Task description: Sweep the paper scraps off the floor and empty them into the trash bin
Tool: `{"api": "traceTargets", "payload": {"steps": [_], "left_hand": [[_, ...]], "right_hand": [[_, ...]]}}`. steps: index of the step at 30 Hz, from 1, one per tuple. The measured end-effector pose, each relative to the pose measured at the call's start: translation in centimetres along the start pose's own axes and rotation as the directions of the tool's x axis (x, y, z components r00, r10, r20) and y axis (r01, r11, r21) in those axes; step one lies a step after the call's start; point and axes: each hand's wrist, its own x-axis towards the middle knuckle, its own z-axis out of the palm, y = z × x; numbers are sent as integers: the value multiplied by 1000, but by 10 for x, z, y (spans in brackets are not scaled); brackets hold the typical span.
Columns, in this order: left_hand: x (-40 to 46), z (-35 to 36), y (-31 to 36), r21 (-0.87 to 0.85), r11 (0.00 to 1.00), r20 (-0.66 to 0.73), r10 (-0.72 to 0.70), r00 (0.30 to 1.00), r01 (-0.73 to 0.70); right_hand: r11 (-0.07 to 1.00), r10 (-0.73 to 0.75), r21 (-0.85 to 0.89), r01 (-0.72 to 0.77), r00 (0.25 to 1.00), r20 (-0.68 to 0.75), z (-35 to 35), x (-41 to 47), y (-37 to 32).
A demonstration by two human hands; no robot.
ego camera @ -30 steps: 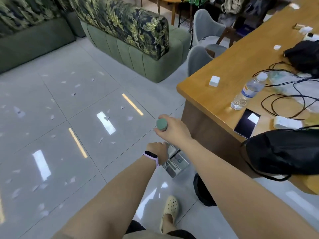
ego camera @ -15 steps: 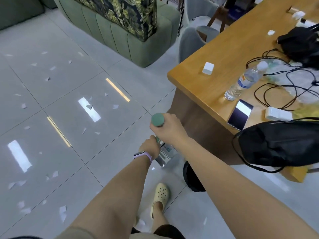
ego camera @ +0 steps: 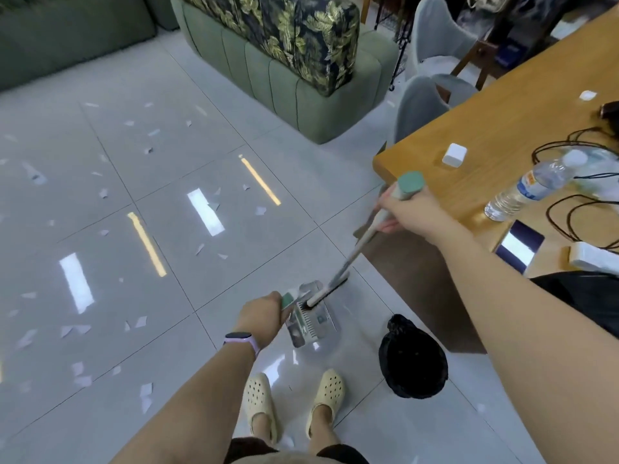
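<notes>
The right hand (ego camera: 407, 209) gripped the pale, green-capped broom handle (ego camera: 355, 252); the left hand (ego camera: 259, 318) held the clear dustpan (ego camera: 313, 321) low, ready. White paper scraps (ego camera: 140, 321) lay at nine o'clock, the black-lined trash bin (ego camera: 413, 363) at four.

Looks like a living room or lounge-type space, could be a home or a casual office hangout. There's a green sofa (ego camera: 301, 78) with leafy-print cushions (ego camera: 301, 31), glossy grey floor tiles (ego camera: 167, 229), and grey padded chairs (ego camera: 422, 108) pulled up to a long wooden counter (ego camera: 495, 128). The counter is cluttered with everyday stuff: a water bottle (ego camera: 532, 187), a phone (ego camera: 517, 246), tangled black cables (ego camera: 576, 209) and a black bag (ego camera: 582, 299).
</notes>
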Motion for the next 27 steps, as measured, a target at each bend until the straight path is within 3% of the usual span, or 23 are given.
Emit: {"api": "traceTargets", "payload": {"steps": [5, 9, 11, 15, 18, 21, 24, 27], "left_hand": [[-25, 14, -16, -25, 993, -89, -116, 989, 114], [-22, 9, -22, -150, 946, -91, -304, 948, 289], [-21, 11, -30, -203, 915, -39, -364, 930, 350], [-26, 18, -37, -304, 847, 37, -447, 894, 436], [-26, 13, -32, -387, 772, 88, -513, 854, 504], [-22, 4, -31, -446, 696, 177, -548, 818, 563], [-23, -4, -29, -558, 554, 268, -584, 766, 618], [-24, -2, -26, -674, 374, 362, -584, 726, 637]], "right_hand": [[983, -33, -170, 74, 972, 232, 39, -8, 9], [984, -45, -168, 60, 995, 91, 60, -11, 42], [996, -22, -89, 27, 998, 65, 64, -16, 50], [955, 87, 253, -151, 965, 247, 70, -25, 60], [798, 151, 539, -270, 955, 255, 73, -29, 67], [517, 217, 778, -357, 934, 285, 79, -37, 73], [364, 378, 839, -404, 888, 263, 89, -43, 80], [259, 557, 837, -483, 782, 279, 89, -45, 92]]}}
